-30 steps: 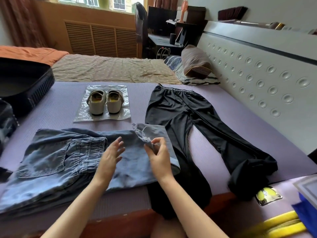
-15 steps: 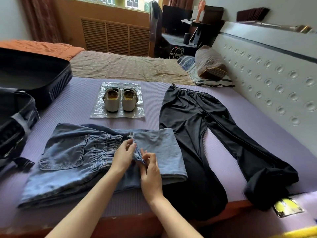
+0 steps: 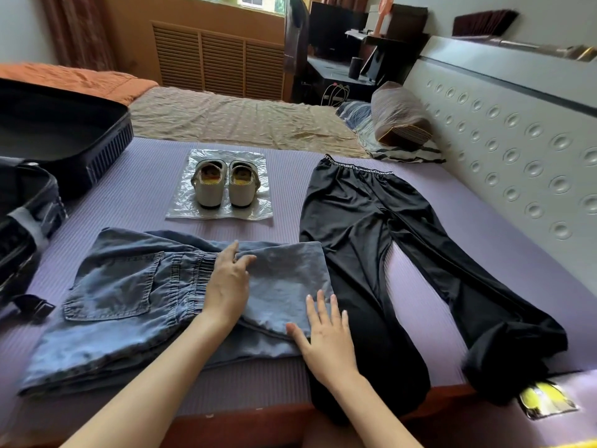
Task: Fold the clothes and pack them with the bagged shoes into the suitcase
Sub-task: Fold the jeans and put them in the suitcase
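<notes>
A purple mat (image 3: 145,176) covers the near bed (image 3: 226,426), with a beige sheet (image 3: 232,121) and an orange blanket (image 3: 74,79) beyond it. A grey dimpled headboard (image 3: 517,140) runs along the right. Daylight enters a window (image 3: 255,0) above a brown slatted panel (image 3: 219,59), beside a dark desk (image 3: 332,74) with a monitor (image 3: 336,27).

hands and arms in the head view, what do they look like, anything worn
The left hand and right hand are both bare: no gloves, rings, watch or bracelet show. No sleeves are in view, so both arms are uncovered down to the frame edge.
</notes>
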`<action>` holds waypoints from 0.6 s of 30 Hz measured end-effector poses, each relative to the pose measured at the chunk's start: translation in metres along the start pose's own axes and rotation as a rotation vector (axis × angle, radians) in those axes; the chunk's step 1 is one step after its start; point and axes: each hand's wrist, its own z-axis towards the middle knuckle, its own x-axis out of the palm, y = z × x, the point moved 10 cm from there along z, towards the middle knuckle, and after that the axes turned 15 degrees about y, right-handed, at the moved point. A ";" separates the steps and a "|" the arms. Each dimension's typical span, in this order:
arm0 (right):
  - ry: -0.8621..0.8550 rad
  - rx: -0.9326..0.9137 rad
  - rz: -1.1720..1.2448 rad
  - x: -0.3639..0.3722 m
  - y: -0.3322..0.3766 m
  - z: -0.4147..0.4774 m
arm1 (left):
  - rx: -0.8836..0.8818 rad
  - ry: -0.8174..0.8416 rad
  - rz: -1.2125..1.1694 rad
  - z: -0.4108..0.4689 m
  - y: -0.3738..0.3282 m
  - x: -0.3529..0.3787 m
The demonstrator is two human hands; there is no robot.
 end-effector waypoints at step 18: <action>-0.062 -0.129 0.478 -0.007 -0.025 0.005 | -0.115 0.269 0.634 -0.017 -0.001 0.022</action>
